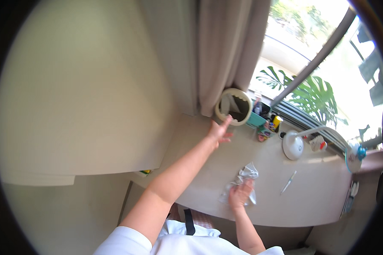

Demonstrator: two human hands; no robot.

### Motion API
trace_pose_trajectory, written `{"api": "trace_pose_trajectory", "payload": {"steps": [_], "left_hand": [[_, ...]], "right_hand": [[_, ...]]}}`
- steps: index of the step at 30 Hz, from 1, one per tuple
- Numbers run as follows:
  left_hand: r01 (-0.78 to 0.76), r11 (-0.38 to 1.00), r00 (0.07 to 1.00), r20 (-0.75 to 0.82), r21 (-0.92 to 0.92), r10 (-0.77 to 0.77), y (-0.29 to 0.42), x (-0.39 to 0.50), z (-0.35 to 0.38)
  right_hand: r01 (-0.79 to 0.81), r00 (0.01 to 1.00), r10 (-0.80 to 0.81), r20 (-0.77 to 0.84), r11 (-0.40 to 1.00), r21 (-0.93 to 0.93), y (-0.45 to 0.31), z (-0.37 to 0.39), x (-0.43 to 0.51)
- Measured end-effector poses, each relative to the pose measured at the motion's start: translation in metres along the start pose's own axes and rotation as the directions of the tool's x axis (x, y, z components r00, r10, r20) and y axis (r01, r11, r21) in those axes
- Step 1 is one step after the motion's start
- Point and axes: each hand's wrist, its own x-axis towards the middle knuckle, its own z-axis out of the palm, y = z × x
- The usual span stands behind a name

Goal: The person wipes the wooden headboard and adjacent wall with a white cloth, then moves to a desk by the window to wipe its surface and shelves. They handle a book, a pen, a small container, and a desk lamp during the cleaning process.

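My left hand (221,133) reaches towards the back left of the desk with its fingers apart. Its fingertips overlap the lower edge of a round object with a cream, scalloped rim (218,111), which may be a mirror or an open container; whether they touch it I cannot tell. Palm down near the desk's front edge, my right hand (242,193) presses on a crumpled white cloth (249,171). The cloth bunches out beyond the fingers and beside the palm, and it is partly blurred. To the right of this hand lies a slim white pen (288,183).
Along the window side stand a teal box (256,120) of small items, a patterned holder (265,132) with a yellow item (277,121), and a white desk lamp (293,145) with a curved arm. A curtain (223,57) hangs behind. A pale panel (83,95) bounds the left.
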Motion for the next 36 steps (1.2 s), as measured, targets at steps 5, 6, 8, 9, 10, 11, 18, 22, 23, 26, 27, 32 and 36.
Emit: {"api": "trace_pose_trajectory", "payload": {"steps": [5, 6, 8, 9, 10, 11, 18, 22, 23, 26, 27, 32, 36], "left_hand": [[-0.202, 0.979, 0.796, 0.585, 0.011, 0.157, -0.119, -0.111, -0.080], [-0.097, 0.984, 0.805, 0.594, 0.151, -0.012, -0.125, -0.150, -0.100], [0.027, 0.936, 0.893, 0.413, 0.350, -0.180, -0.150, -0.202, -0.153], [0.096, 0.948, 0.949, 0.260, 0.304, -0.179, -0.163, -0.220, -0.186], [0.124, 0.952, 0.984, 0.091, 0.281, -0.155, -0.174, -0.234, -0.219], [0.093, 0.959, 0.995, -0.053, 0.267, -0.082, -0.179, -0.246, -0.255], [-0.180, 0.822, 0.694, -0.522, 0.540, 0.495, -0.161, -0.210, -0.445], [0.118, 0.696, 0.606, -0.606, 0.709, 0.515, -0.122, -0.108, -0.497], [0.137, 0.686, 0.651, -0.587, 0.715, 0.482, -0.112, -0.089, -0.496], [0.148, 0.639, 0.777, -0.489, 0.754, 0.397, -0.079, -0.047, -0.510], [0.130, 0.628, 0.827, -0.433, 0.767, 0.359, -0.074, -0.039, -0.513], [0.086, 0.837, 0.987, -0.160, 0.541, 0.002, -0.038, -0.035, -0.494], [-0.006, 0.793, 0.998, -0.042, 0.609, 0.040, -0.037, -0.028, -0.503]], "right_hand": [[0.562, 0.807, -0.589, -0.032, 0.750, 0.349, -0.149, 0.008, 0.107], [0.609, 0.787, -0.606, -0.114, 0.732, 0.306, -0.171, 0.022, 0.138], [0.608, 0.790, -0.560, -0.251, 0.769, 0.196, -0.208, 0.035, 0.193], [0.563, 0.806, -0.506, -0.306, 0.816, 0.134, -0.224, 0.036, 0.207], [0.529, 0.827, -0.472, -0.304, 0.837, 0.139, -0.239, 0.039, 0.205], [0.496, 0.844, -0.440, -0.308, 0.857, 0.136, -0.253, 0.038, 0.204], [0.660, 0.747, -0.660, -0.083, 0.721, 0.209, -0.262, 0.021, 0.050], [0.742, 0.625, -0.777, -0.080, 0.559, 0.370, -0.233, -0.002, -0.011], [0.732, 0.637, -0.767, -0.071, 0.574, 0.368, -0.219, -0.003, -0.009], [0.494, 0.867, -0.496, -0.047, 0.842, 0.219, -0.195, 0.001, -0.011], [0.339, 0.941, -0.334, -0.059, 0.920, 0.194, -0.198, 0.002, -0.012], [-0.236, 0.966, 0.242, -0.086, 0.969, 0.072, -0.214, 0.021, -0.033], [-0.326, 0.939, 0.327, -0.108, 0.945, 0.020, -0.262, 0.036, -0.057]]}}
